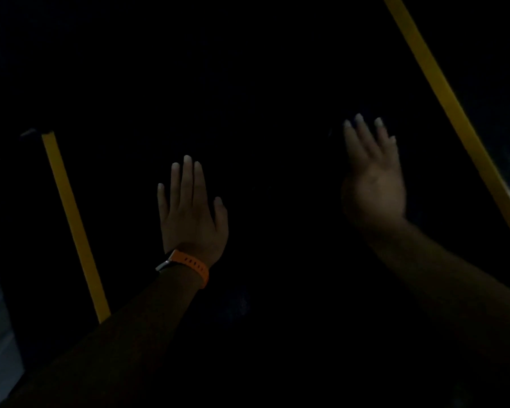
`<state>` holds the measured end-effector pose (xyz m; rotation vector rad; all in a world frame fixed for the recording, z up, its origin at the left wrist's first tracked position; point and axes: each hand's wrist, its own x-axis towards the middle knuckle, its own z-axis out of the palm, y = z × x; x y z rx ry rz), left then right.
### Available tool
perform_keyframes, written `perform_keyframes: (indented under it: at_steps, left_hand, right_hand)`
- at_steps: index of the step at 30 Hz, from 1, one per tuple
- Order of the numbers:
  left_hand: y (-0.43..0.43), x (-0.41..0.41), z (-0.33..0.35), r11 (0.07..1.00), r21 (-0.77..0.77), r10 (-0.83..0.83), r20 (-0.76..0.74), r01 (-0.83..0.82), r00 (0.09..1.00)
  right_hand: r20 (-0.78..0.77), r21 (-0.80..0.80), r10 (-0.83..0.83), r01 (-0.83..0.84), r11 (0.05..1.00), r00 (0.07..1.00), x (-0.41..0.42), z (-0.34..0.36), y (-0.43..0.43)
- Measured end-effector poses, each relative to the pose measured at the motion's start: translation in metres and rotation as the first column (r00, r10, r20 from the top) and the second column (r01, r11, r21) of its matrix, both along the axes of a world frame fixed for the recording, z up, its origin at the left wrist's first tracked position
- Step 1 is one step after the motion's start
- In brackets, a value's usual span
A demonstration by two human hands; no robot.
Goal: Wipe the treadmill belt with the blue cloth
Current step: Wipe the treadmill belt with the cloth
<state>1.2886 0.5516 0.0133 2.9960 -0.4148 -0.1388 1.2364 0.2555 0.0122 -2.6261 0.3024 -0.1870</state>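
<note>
Extending over the dark treadmill belt (pixel 262 113), the left hand (pixel 193 214) lies palm down, its fingers (pixel 187 178) straight and close together with the thumb set apart, holding nothing. An orange watch strap (pixel 192 263) circles that wrist. The right hand (pixel 373 184), blurred, sits farther forward, its fingers (pixel 362 136) straight and slightly spread, also gripping nothing. Whether either palm touches the belt cannot be told in the darkness. The belt runs between a left yellow stripe (pixel 74 222) and a right yellow stripe (pixel 442 92). The blue cloth cannot be made out.
</note>
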Motion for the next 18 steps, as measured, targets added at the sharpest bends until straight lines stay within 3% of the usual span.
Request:
perform_keyframes:
  at_steps: [1, 2, 4, 5, 6, 7, 9, 12, 13, 16, 18]
  left_hand:
    - [0.000, -0.001, 0.000, 1.000, -0.002, 0.003, -0.001, -0.003, 1.000]
    - [-0.001, -0.001, 0.001, 1.000, 0.002, 0.009, 0.002, -0.009, 1.000]
    - [0.000, -0.002, 0.001, 1.000, 0.025, 0.017, 0.014, -0.018, 1.000]
    - [0.000, -0.001, 0.001, 0.999, 0.032, 0.017, 0.015, -0.017, 1.000]
    - [0.000, -0.001, 0.001, 0.999, 0.028, 0.015, 0.010, -0.015, 1.000]
    - [0.001, -0.001, 0.000, 1.000, 0.015, 0.015, -0.001, -0.015, 1.000]
    - [0.001, -0.001, -0.001, 1.000, -0.003, 0.011, -0.017, -0.011, 1.000]
    - [0.002, 0.000, -0.001, 1.000, -0.011, 0.011, -0.003, -0.011, 1.000]
    - [0.002, 0.000, -0.002, 1.000, -0.015, 0.013, -0.007, -0.013, 1.000]
    - [0.001, 0.000, 0.000, 1.000, -0.022, 0.021, -0.016, -0.022, 1.000]
    - [0.001, 0.000, 0.000, 0.999, -0.027, 0.020, -0.016, -0.020, 1.000]
  right_hand:
    - [0.030, -0.030, -0.006, 0.007, 1.000, 1.000, -0.002, 0.000, 0.024]
    - [0.044, -0.053, 0.108, -0.105, 0.993, 0.993, -0.005, -0.001, 0.053]
    - [-0.016, -0.061, 0.492, -0.492, 0.869, 0.871, -0.009, -0.004, 0.087]
    - [-0.048, -0.083, 0.597, -0.599, 0.797, 0.801, -0.005, -0.002, 0.078]
    - [-0.034, -0.116, 0.604, -0.603, 0.789, 0.796, 0.001, -0.002, 0.054]
    - [-0.019, -0.114, 0.530, -0.528, 0.841, 0.848, 0.006, -0.002, 0.025]
    - [-0.008, -0.028, 0.232, -0.233, 0.972, 0.973, 0.011, 0.003, -0.039]
    - [-0.016, 0.052, -0.071, 0.072, 0.996, 0.997, 0.010, 0.008, -0.030]
    - [0.021, 0.048, -0.026, 0.025, 0.999, 0.999, 0.009, 0.004, -0.006]
    - [-0.005, -0.004, 0.430, -0.430, 0.903, 0.903, 0.001, -0.004, 0.022]
    - [-0.012, -0.045, 0.395, -0.395, 0.917, 0.918, 0.003, 0.003, -0.021]
